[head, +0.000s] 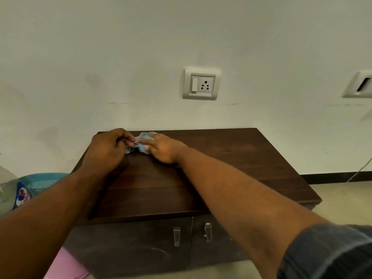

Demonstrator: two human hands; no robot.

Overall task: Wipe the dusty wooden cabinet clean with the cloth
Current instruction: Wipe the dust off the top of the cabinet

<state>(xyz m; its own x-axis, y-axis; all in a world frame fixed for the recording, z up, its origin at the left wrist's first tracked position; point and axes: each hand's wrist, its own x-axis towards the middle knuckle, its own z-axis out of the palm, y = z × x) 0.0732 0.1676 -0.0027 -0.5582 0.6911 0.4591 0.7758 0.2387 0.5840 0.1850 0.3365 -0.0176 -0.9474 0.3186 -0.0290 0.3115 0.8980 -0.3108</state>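
Crumpled light-blue cloth (pixel 141 145): lies bunched on the rear left part of the top of the dark brown wooden cabinet (pixel 231 168), close to the white wall, directly between the two hands. Left hand (pixel 107 150): fingers curled, pinching the cloth's left edge. Right hand (pixel 164 148): laid over the cloth's right side, fingers fairly straight and pressing down, not curled round it. Both bare forearms cross the cabinet top and hide much of its left half; a rolled dark grey sleeve (pixel 330 252) shows at lower right. Cabinet front: two doors, each with a metal handle (pixel 176 236), side by side. White switch-and-socket plate (pixel 201 83) on the wall above. Teal perforated plastic basket (pixel 42 181) and a blue printed packet (pixel 23 195) just left of the cabinet; a pink object (pixel 66 266) on the floor below.
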